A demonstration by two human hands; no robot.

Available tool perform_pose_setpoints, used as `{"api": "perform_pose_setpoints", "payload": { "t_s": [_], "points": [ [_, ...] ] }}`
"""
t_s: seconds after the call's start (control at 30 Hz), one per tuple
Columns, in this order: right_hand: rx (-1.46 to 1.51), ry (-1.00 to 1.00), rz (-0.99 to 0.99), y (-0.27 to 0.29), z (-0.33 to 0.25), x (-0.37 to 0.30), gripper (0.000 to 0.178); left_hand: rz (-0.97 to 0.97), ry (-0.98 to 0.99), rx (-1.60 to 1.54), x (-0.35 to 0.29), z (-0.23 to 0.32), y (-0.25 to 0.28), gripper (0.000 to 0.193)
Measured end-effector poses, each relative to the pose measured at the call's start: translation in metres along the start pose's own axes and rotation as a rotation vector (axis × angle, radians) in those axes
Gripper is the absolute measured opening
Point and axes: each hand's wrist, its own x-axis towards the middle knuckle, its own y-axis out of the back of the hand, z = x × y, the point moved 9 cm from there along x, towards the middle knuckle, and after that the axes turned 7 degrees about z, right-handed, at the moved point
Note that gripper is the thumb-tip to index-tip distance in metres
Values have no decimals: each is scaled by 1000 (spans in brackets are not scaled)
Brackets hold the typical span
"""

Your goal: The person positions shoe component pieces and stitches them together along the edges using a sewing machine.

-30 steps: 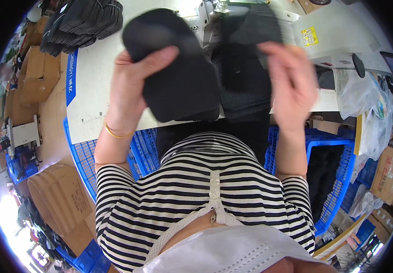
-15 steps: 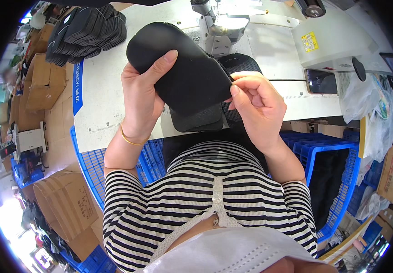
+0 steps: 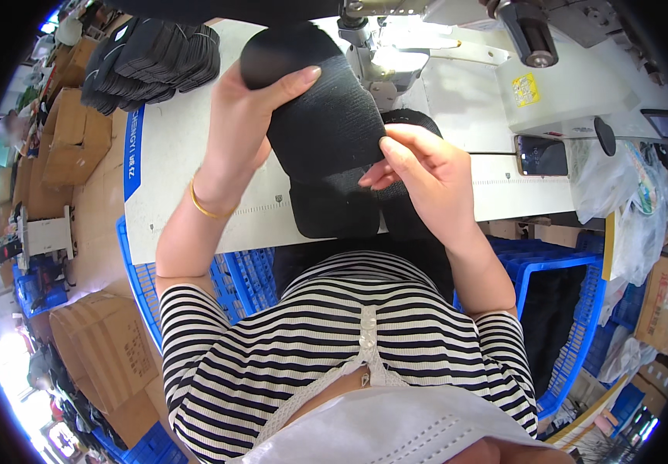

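Note:
A black insole-shaped piece (image 3: 326,116) is raised over the sewing table, its broad face tilted toward me. My left hand (image 3: 252,108) is closed round its left edge, thumb lying across the face. At the right edge my right hand (image 3: 427,166) pinches it between thumb and forefinger, the other fingers loosely curled. Beneath it, near the table's front edge, lie more flat black pieces (image 3: 335,209), with another dark piece (image 3: 407,209) partly behind my right hand. The sewing machine head (image 3: 384,66) is just beyond the held piece, its needle area partly hidden.
Bundled black pieces (image 3: 167,58) are stacked at the table's far left. A phone (image 3: 543,155) lies on the right, beside clear plastic bags (image 3: 612,185). Blue crates (image 3: 574,332) stand below the table edge; cardboard boxes (image 3: 105,348) are on the floor at left.
The held piece has turned more upright and shifted away from me, its face now showing a ribbed texture. Both hands moved with it, keeping their grip. My view has shifted slightly.

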Motion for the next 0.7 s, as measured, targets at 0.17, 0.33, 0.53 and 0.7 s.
{"api": "perform_pose_setpoints", "payload": {
  "t_s": [0.17, 0.33, 0.53, 0.7],
  "points": [
    [81, -60, -46, -3, 8, 26, 22, -252, 91, 80, 42, 2, -35, 22],
    [156, -43, -48, -8, 3, 40, 20, -152, 207, 172, 98, -31, 12, 20],
    [155, 0, -22, -7, 4, 41, 19, -85, 223, 279, 107, -35, 17, 21],
    [170, 16, 14, -13, 5, 39, 20, 78, -63, 639, 95, -10, 25, 23]
  ]
}}
